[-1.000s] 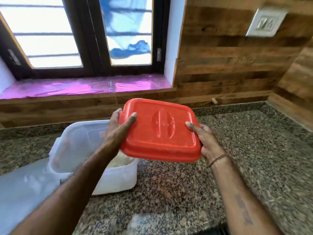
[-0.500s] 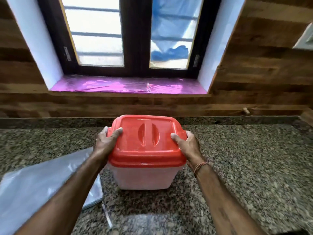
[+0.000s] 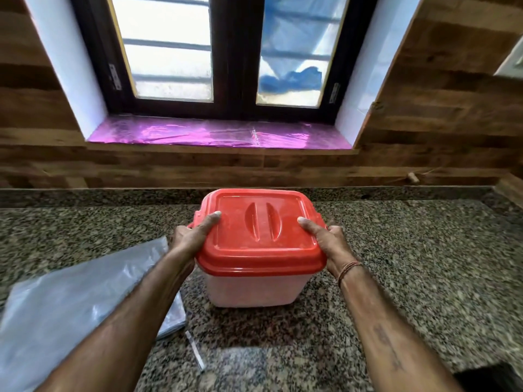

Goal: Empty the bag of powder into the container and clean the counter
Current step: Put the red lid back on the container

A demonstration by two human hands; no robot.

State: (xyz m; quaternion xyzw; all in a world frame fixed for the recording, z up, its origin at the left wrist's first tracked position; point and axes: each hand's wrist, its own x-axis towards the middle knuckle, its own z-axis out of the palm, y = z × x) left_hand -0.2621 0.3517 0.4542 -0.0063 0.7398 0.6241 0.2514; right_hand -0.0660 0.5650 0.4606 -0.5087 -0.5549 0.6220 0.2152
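The white container (image 3: 254, 288) sits mid-frame on the granite counter (image 3: 424, 264) with the red lid (image 3: 263, 239) on it. The left hand (image 3: 188, 240) and right hand (image 3: 329, 240) grip the lid's two sides, thumbs (image 3: 210, 220) flat on top and fingers (image 3: 336, 230) curled round the rim. A flat clear plastic bag (image 3: 70, 312) lies lower left, near the container.

The lid (image 3: 260, 236) is orange-red, the container (image 3: 252, 290) milky white, the counter (image 3: 410, 264) speckled grey and black. At 8 o'clock the bag (image 3: 70, 301) is greyish clear; at 12 o'clock the sill film (image 3: 198, 132) is magenta.
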